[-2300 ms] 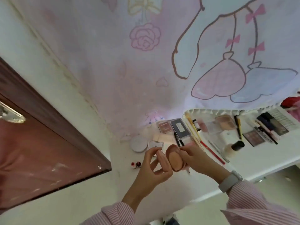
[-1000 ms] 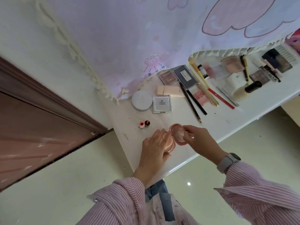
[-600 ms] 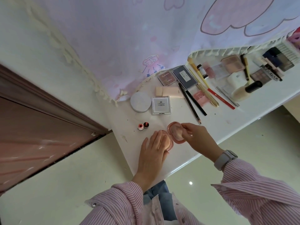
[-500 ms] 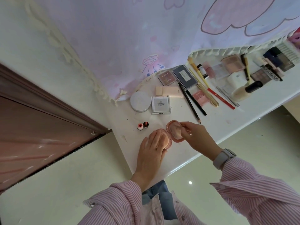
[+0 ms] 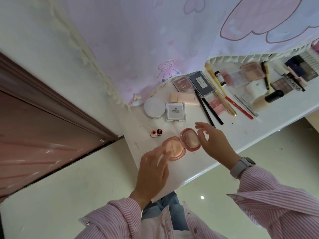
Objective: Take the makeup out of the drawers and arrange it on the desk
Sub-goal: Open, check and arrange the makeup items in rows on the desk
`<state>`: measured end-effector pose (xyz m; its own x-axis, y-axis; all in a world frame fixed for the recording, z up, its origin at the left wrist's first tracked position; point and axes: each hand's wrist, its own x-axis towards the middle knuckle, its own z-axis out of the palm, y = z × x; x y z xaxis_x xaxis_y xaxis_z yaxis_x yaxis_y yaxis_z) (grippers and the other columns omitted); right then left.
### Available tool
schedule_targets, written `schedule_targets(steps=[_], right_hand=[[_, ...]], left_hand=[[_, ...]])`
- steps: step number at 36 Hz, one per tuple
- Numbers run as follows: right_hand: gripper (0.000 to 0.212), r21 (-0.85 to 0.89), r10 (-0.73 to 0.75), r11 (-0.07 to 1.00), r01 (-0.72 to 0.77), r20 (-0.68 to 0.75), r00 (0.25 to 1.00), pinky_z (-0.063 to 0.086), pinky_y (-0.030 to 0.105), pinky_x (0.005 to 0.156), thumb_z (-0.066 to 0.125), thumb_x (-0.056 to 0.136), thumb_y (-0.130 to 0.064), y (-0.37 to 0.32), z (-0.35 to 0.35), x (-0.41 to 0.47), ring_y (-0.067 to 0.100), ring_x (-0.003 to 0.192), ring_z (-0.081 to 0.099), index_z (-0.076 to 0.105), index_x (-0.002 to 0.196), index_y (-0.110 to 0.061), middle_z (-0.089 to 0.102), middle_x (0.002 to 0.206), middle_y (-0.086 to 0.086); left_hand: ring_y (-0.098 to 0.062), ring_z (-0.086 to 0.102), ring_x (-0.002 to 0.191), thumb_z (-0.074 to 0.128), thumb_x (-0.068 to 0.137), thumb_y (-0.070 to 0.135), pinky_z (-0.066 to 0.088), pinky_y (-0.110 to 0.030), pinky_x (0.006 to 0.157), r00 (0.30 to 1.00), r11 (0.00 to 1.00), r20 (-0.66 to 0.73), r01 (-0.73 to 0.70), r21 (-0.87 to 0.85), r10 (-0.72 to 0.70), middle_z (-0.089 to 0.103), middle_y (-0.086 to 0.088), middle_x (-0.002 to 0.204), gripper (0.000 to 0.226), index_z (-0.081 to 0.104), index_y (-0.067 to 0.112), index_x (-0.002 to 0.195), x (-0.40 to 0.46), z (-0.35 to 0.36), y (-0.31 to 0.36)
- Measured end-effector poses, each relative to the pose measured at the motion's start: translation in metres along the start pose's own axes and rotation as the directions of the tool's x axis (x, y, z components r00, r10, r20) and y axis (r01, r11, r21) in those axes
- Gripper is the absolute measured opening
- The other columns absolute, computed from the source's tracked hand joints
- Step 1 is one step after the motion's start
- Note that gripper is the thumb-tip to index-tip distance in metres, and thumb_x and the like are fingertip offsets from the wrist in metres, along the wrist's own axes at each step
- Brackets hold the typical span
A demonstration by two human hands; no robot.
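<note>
A pink round compact point(image 5: 179, 145) lies open and flat on the white desk point(image 5: 193, 163), its two halves side by side. My left hand point(image 5: 153, 168) hovers just below its left half with fingers relaxed, holding nothing. My right hand point(image 5: 215, 144) is beside the right half, fingers spread and off the compact. Behind it sit a white round tin point(image 5: 154, 107), a square white compact point(image 5: 175, 112) and two tiny red-capped bottles point(image 5: 156, 133).
Further right lie black pencils point(image 5: 207, 109), a gold tube point(image 5: 224, 102), a red pencil point(image 5: 240, 107), palettes point(image 5: 201, 83), and a brush point(image 5: 266, 100). A pink printed curtain point(image 5: 172, 40) hangs behind the desk. A brown door point(image 5: 43, 131) stands at left.
The compact was held up in both hands, then set down open on the desk. Both hands have now let go and drawn slightly away from it.
</note>
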<state>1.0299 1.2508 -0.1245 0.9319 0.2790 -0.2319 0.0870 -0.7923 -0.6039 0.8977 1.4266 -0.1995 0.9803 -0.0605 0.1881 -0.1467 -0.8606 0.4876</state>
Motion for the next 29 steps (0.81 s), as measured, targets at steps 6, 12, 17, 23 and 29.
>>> schedule_targets(steps=[6,12,17,23,29], right_hand=[[0.035,-0.161,-0.188,0.97,0.183,-0.018,0.982,0.036,0.027,0.098,0.052,0.091,-0.011,-0.029,0.001,0.037,0.022,0.117,0.05,0.053,0.126,-0.007,0.057,0.125,0.008],[0.053,-0.419,-0.259,0.835,0.356,0.271,0.927,0.031,0.041,0.105,0.053,0.089,-0.021,-0.058,0.029,0.092,0.023,0.131,0.034,0.036,0.139,-0.02,0.037,0.143,0.004],[0.067,-0.516,-0.225,0.734,0.442,0.428,0.875,0.018,0.047,0.11,0.056,0.087,-0.038,-0.074,0.05,0.126,0.021,0.139,0.018,0.022,0.143,-0.029,0.017,0.153,0.0],[0.08,-0.562,-0.223,0.663,0.494,0.482,0.847,0.02,0.048,0.107,0.06,0.081,-0.048,-0.082,0.063,0.14,0.024,0.137,0.023,0.013,0.145,-0.031,0.02,0.152,0.001],[0.082,-0.426,-0.255,0.834,0.35,0.263,0.93,0.03,0.042,0.102,0.066,0.074,-0.041,-0.08,0.06,0.136,0.029,0.124,0.036,0.023,0.142,-0.021,0.04,0.136,0.009]], left_hand=[[-0.028,0.044,0.119,0.038,0.087,0.015,0.042,-0.043,0.089,0.951,0.949,-0.167,0.284,0.134,-0.261,0.052,-0.016,0.128,0.037,0.048,0.01,0.123,0.019,-0.028,-0.052],[-0.025,0.028,0.138,0.032,0.093,0.029,0.037,-0.049,0.101,0.911,0.891,0.142,0.33,0.311,-0.387,0.033,-0.011,0.149,0.051,0.038,0.011,0.14,0.058,-0.036,-0.087],[-0.018,-0.005,0.144,0.025,0.098,0.04,0.016,-0.048,0.112,0.852,0.879,0.321,0.281,0.385,-0.413,-0.005,-0.002,0.158,0.059,0.003,0.02,0.149,0.064,-0.028,-0.097],[-0.015,-0.008,0.144,0.025,0.098,0.042,0.016,-0.051,0.111,0.84,0.888,0.348,0.292,0.356,-0.416,-0.008,0.001,0.157,0.059,0.001,0.023,0.149,0.065,-0.029,-0.099],[-0.012,-0.012,0.143,0.029,0.098,0.041,0.01,-0.052,0.113,0.815,0.9,0.4,0.315,0.302,-0.419,-0.012,0.005,0.157,0.061,0.0,0.026,0.149,0.067,-0.035,-0.1]])
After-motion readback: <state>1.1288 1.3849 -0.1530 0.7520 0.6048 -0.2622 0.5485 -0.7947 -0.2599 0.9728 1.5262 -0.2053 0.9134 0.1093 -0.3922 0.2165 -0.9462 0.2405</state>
